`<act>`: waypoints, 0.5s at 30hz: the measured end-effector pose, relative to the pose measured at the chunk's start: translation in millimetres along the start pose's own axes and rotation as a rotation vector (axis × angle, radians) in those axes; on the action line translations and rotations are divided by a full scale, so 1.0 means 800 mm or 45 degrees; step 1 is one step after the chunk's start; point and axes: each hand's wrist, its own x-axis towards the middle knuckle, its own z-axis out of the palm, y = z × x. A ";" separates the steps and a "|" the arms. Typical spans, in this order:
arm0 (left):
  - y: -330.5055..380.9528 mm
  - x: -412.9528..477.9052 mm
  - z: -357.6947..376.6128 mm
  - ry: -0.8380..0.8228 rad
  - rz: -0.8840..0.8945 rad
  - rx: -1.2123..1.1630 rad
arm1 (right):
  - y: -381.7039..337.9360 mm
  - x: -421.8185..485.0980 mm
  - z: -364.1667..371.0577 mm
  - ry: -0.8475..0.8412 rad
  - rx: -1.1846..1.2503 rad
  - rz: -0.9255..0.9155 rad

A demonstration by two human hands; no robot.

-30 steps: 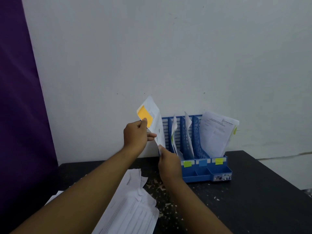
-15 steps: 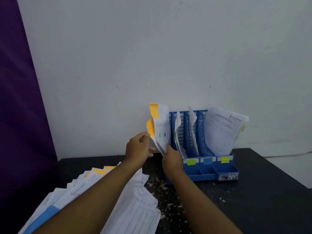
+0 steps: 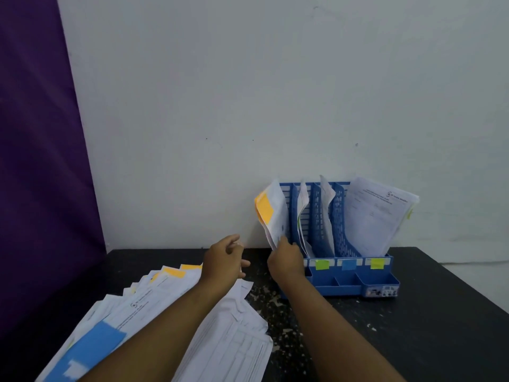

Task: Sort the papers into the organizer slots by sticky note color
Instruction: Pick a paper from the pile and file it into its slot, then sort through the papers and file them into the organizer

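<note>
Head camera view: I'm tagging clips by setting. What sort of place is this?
Probably an office or study corner: a blue desk organizer with colour-tabbed slots, a pile of printed papers on a black table against a bare white wall, and the right hand holding orange-tagged papers at it.

Loose pile of white printed papers [image 3: 225, 351] at 7 o'clock: cut off by the bottom edge, middle covered by the left forearm [image 3: 165, 326]. Blue sticky note [image 3: 93, 346] on it: smeared, outline unclear. Right hand [image 3: 286, 260] hides the lower corner of the white sheets with orange sticky notes [image 3: 275, 216] and the leftmost label of the blue plastic slotted organizer [image 3: 316, 216]. Print on all sheets: too small to read. Small sticker [image 3: 381, 291] at the organizer's 5 o'clock corner: illegible.
</note>
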 end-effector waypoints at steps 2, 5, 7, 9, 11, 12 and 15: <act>-0.004 0.001 -0.003 0.012 0.017 0.027 | -0.002 0.001 -0.001 0.040 0.058 -0.006; -0.012 -0.006 -0.015 0.013 0.056 0.079 | -0.006 -0.010 -0.004 0.117 0.155 -0.027; -0.024 -0.018 -0.028 0.030 0.085 0.170 | -0.008 -0.032 -0.003 0.189 0.140 -0.109; -0.042 -0.036 -0.042 0.041 0.102 0.282 | -0.010 -0.064 0.002 0.275 0.126 -0.220; -0.063 -0.065 -0.058 0.043 0.081 0.381 | -0.013 -0.104 0.015 0.289 0.102 -0.312; -0.075 -0.080 -0.067 0.037 0.073 0.430 | -0.014 -0.124 0.023 0.246 0.085 -0.344; -0.112 -0.120 -0.094 0.031 0.036 0.566 | -0.018 -0.178 0.047 0.007 0.061 -0.440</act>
